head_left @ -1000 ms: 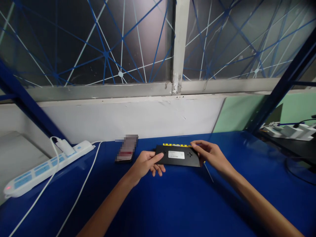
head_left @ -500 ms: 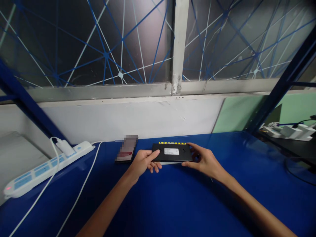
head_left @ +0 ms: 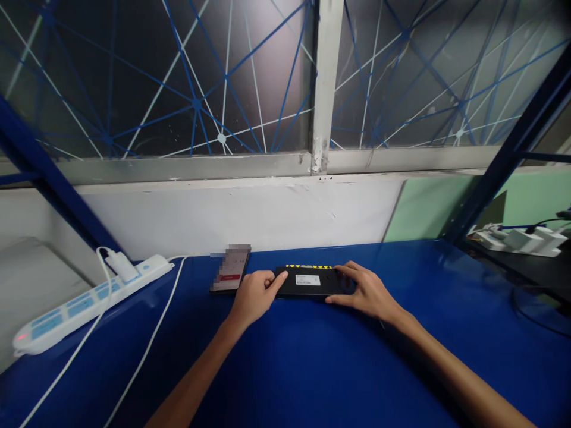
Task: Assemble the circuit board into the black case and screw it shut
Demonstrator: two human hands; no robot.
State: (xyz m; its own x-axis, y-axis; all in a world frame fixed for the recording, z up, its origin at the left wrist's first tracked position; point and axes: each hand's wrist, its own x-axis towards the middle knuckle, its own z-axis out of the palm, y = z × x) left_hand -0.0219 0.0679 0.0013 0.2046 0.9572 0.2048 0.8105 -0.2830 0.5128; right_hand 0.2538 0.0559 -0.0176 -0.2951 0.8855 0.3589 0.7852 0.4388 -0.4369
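A flat black box (head_left: 307,281) with a white label and a yellow-striped far edge lies on the blue table (head_left: 312,368). My left hand (head_left: 252,295) grips its left end, fingers curled and the thumb on top. My right hand (head_left: 363,291) rests on its right end, fingers stretched over the top and wrapped round the edge. The box sits flat on the table between both hands.
A phone (head_left: 230,276) lies just left of the box. A white power strip (head_left: 84,303) with a plugged charger and white cable (head_left: 147,351) lies at the left. White adapters (head_left: 517,239) sit on a dark surface at the right. A window wall stands behind.
The box was tilted up with its label facing me; both hands have lowered it flat onto the table and slid it slightly left.
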